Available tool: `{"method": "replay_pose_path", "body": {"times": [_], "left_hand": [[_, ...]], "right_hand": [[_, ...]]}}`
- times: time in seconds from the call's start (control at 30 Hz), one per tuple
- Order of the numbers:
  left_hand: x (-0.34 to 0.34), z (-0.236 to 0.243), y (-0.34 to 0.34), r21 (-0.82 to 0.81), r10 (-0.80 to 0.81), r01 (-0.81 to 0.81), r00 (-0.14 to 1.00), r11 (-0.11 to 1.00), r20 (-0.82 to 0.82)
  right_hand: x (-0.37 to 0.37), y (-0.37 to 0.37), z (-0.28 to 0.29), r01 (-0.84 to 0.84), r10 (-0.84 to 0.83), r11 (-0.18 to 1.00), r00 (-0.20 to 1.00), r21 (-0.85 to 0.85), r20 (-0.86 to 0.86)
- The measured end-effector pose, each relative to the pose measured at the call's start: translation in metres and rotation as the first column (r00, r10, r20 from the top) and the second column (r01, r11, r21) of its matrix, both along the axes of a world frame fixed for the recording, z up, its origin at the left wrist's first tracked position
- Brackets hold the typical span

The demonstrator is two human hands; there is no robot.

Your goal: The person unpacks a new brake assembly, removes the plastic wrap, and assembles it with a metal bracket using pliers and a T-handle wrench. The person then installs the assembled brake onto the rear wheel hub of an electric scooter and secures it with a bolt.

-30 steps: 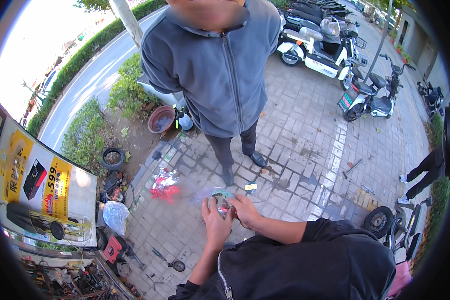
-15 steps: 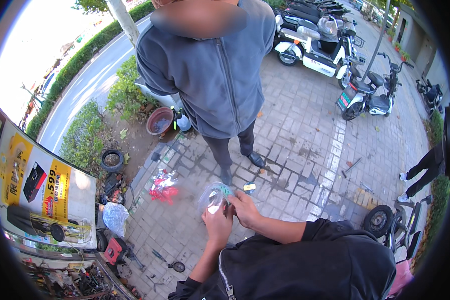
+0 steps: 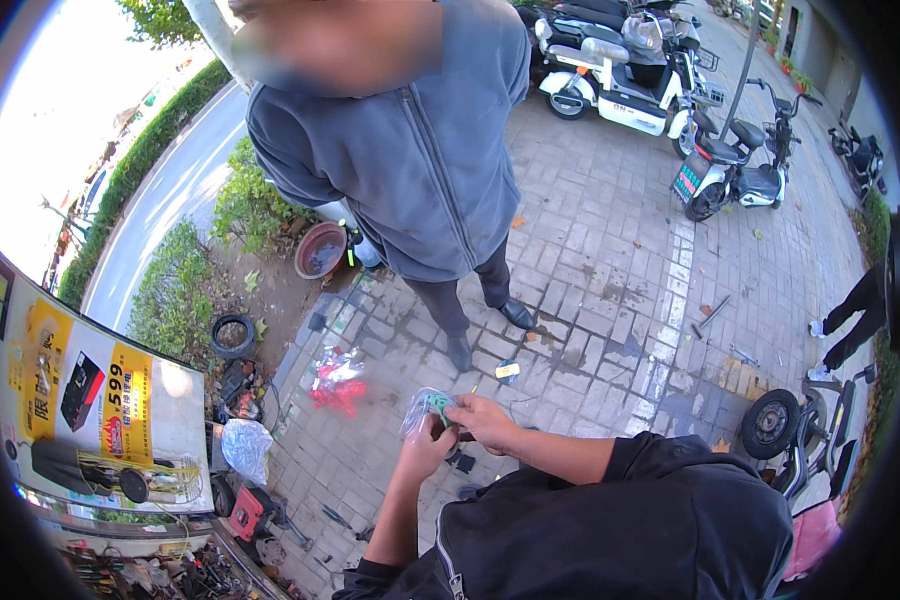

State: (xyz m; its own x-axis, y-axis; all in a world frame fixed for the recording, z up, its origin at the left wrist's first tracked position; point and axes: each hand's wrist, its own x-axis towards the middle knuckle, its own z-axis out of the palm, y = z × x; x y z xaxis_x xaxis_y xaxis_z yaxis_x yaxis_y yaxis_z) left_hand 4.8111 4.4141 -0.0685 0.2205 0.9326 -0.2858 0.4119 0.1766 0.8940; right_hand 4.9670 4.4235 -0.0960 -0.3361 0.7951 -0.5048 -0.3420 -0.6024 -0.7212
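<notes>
Close together in front of my body, both hands work at a small clear plastic bag [image 3: 416,413] that has something green in or on it. My left hand [image 3: 426,450] is closed at the bag's lower edge. My right hand [image 3: 483,423] pinches the green part from the right. What the green thing is cannot be made out. Some dark small pieces show just below the hands, partly covered by them. On the paving to the left lies a shiny bag with red contents [image 3: 338,385].
A person in a grey jacket [image 3: 400,180] stands right ahead. To the left are a sign board [image 3: 160,400], a red toolbox-like case [image 3: 250,513] and a tool-filled tray [image 3: 185,570]. A loose wheel [image 3: 770,423] and parked scooters [image 3: 610,90] are to the right.
The bag looks more gathered and its green part shows more plainly between my fingers. My hands stay together. The standing person's head and upper body appear further left, as my view shifts.
</notes>
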Motion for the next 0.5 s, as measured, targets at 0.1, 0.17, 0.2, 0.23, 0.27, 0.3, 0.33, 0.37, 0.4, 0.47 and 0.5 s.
{"method": "replay_pose_path", "body": {"times": [0.1, 0.17, 0.2, 0.23, 0.27, 0.3, 0.33, 0.37, 0.4, 0.47, 0.5], "left_hand": [[-0.003, -0.011, 0.003, -0.039, 0.023, -0.022, 1.000, 0.999, 0.011], [-0.005, -0.016, 0.003, -0.050, 0.050, -0.050, 0.999, 0.997, -0.002], [-0.005, -0.018, 0.003, -0.067, 0.085, -0.083, 0.996, 0.994, 0.032], [-0.005, -0.018, 0.003, -0.084, 0.121, -0.116, 0.990, 0.990, 0.065], [-0.004, -0.018, 0.001, -0.110, 0.160, -0.149, 0.982, 0.983, 0.099], [-0.003, -0.018, 0.001, -0.108, 0.173, -0.159, 0.976, 0.981, 0.132], [-0.002, -0.017, 0.000, -0.113, 0.188, -0.171, 0.968, 0.979, 0.167], [0.000, -0.017, -0.002, -0.104, 0.212, -0.194, 0.953, 0.976, 0.216], [0.002, -0.016, -0.003, -0.096, 0.211, -0.197, 0.964, 0.976, 0.164], [0.004, -0.017, -0.004, -0.065, 0.223, -0.218, 0.971, 0.974, 0.090], [0.003, -0.017, -0.005, -0.052, 0.246, -0.241, 0.960, 0.969, 0.136]], "right_hand": [[0.003, 0.005, 0.000, -0.043, 0.043, 0.999, 0.997, -0.004, -0.064], [0.005, 0.008, -0.001, -0.081, 0.083, 0.996, 0.995, 0.039, -0.053], [0.006, 0.010, -0.002, -0.099, 0.100, 0.995, 0.994, 0.013, -0.050], [0.006, 0.011, -0.004, -0.092, 0.092, 0.996, 0.995, 0.010, -0.041], [0.006, 0.013, -0.005, -0.081, 0.080, 0.996, 0.996, -0.028, -0.035], [0.005, 0.014, -0.008, -0.071, 0.069, 0.996, 0.997, -0.060, -0.047], [0.004, 0.015, -0.010, -0.050, 0.051, 0.996, 0.999, -0.069, 0.015], [0.002, 0.016, -0.013, -0.029, 0.034, 0.997, 0.998, -0.071, 0.058], [-0.001, 0.017, -0.016, -0.020, 0.024, 0.998, 0.997, -0.058, 0.076], [-0.005, 0.018, -0.022, -0.092, 0.049, 0.989, 0.940, 0.112, 0.338], [-0.006, 0.018, -0.026, -0.149, 0.046, 0.969, 0.892, 0.195, 0.449]]}}
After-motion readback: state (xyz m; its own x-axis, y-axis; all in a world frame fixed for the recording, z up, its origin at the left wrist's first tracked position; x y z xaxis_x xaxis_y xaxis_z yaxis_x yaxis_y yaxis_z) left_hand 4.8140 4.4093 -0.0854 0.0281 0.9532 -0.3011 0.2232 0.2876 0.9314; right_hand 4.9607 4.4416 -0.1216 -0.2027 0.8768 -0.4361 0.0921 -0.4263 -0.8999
